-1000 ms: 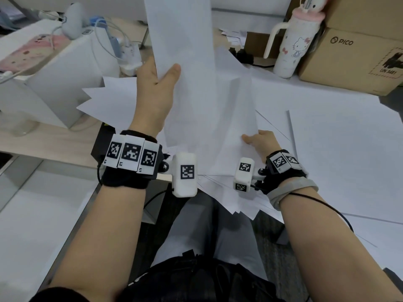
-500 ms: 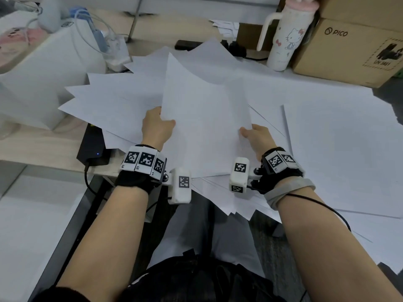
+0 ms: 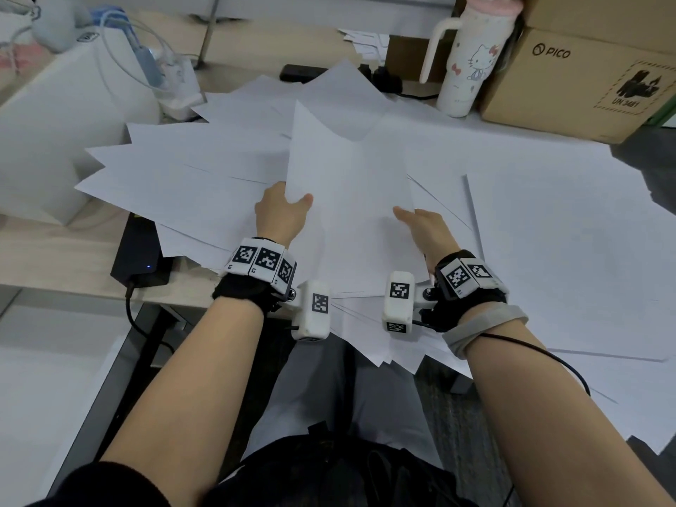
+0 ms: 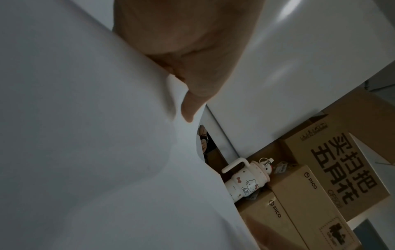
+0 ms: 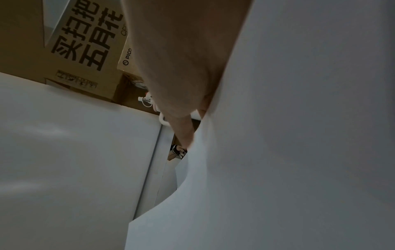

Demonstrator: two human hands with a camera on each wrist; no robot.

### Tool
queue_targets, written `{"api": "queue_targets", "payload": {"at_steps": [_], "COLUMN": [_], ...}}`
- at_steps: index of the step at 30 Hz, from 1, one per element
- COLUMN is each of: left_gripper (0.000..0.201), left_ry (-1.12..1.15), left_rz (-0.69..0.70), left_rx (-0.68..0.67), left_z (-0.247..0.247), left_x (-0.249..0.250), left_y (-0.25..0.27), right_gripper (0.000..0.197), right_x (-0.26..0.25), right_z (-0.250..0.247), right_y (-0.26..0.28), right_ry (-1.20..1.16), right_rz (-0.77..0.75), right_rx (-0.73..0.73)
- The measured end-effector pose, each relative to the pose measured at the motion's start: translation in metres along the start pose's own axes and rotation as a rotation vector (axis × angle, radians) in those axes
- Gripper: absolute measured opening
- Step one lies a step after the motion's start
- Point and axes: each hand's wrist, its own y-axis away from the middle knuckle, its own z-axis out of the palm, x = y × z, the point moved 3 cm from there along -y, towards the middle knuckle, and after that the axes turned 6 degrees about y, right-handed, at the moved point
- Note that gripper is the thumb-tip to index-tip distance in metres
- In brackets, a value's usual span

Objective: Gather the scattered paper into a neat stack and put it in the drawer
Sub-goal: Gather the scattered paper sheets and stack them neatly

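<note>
A bundle of white paper sheets (image 3: 351,199) is held between both hands, low over the desk's near middle. My left hand (image 3: 281,210) grips its left edge, thumb on top and fingers underneath. My right hand (image 3: 420,221) pinches its right edge, thumb on top. Loose sheets (image 3: 190,177) fan out to the left, and large sheets (image 3: 556,243) cover the desk to the right. The wrist views show mostly paper (image 4: 85,135) (image 5: 299,135) and each thumb pressed on it. No drawer is in view.
A Hello Kitty bottle (image 3: 472,64) and PICO cardboard boxes (image 3: 585,78) stand at the back right. A white box (image 3: 55,140) with cables is at the left. A black device (image 3: 141,254) lies under the paper at the desk's near-left edge.
The bundle, held high and upright a second ago, has come down flat toward the desk. My left hand slid from the upper left edge down to the lower left edge.
</note>
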Motion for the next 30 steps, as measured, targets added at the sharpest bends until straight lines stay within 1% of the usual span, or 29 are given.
{"api": "queue_targets", "payload": {"at_steps": [1, 2, 3, 5, 8, 9, 11, 13, 15, 18, 20, 22, 24, 27, 30], "left_gripper": [0.042, 0.041, 0.039, 0.042, 0.057, 0.059, 0.054, 0.039, 0.047, 0.054, 0.051, 0.035, 0.027, 0.026, 0.028], "left_ry": [-0.023, -0.051, -0.073, -0.058, 0.059, 0.089, 0.124, 0.162, 0.194, 0.253, 0.307, 0.367, 0.432, 0.51, 0.587], "left_rz": [-0.001, -0.007, -0.021, -0.048, -0.086, -0.092, -0.107, -0.115, -0.12, -0.106, -0.074, 0.018, 0.104, 0.217, 0.344], "left_rx": [0.008, 0.021, 0.035, 0.044, 0.023, 0.015, 0.002, 0.005, 0.018, 0.048, 0.076, 0.113, 0.15, 0.193, 0.155], "left_z": [0.0, 0.0, -0.001, -0.003, -0.007, -0.008, -0.01, -0.01, -0.011, -0.014, -0.018, -0.025, -0.033, -0.046, -0.052], "left_x": [0.0, -0.001, -0.002, -0.006, -0.011, -0.013, -0.015, -0.015, -0.016, -0.014, -0.009, 0.001, 0.011, 0.029, 0.05], "left_y": [0.0, -0.001, -0.001, -0.003, -0.004, -0.004, -0.004, -0.005, -0.006, -0.008, -0.007, -0.003, -0.001, 0.006, 0.019], "right_gripper": [0.017, 0.007, 0.004, 0.005, 0.006, 0.007, 0.014, 0.017, 0.015, 0.021, 0.02, 0.023, 0.024, 0.025, 0.024], "right_x": [0.0, 0.001, 0.002, 0.002, 0.0, 0.0, -0.001, -0.001, -0.003, -0.011, -0.019, -0.026, -0.031, -0.041, -0.048], "right_z": [0.001, 0.001, 0.001, -0.001, -0.003, -0.004, -0.005, -0.006, -0.006, -0.009, -0.011, -0.013, -0.017, -0.023, -0.028], "right_y": [0.001, 0.001, 0.001, 0.002, 0.006, 0.007, 0.008, 0.01, 0.013, 0.019, 0.022, 0.027, 0.031, 0.038, 0.045], "right_ry": [-0.006, 0.001, 0.015, 0.013, -0.011, -0.017, -0.051, -0.078, -0.088, -0.116, -0.146, -0.188, -0.243, -0.306, -0.369], "right_rz": [-0.012, -0.018, -0.018, -0.021, -0.012, -0.012, -0.016, -0.036, -0.07, -0.156, -0.238, -0.307, -0.361, -0.437, -0.503], "right_rx": [-0.016, -0.035, -0.053, -0.088, -0.142, -0.151, -0.153, -0.148, -0.132, -0.076, -0.069, -0.049, -0.016, 0.02, 0.044]}}
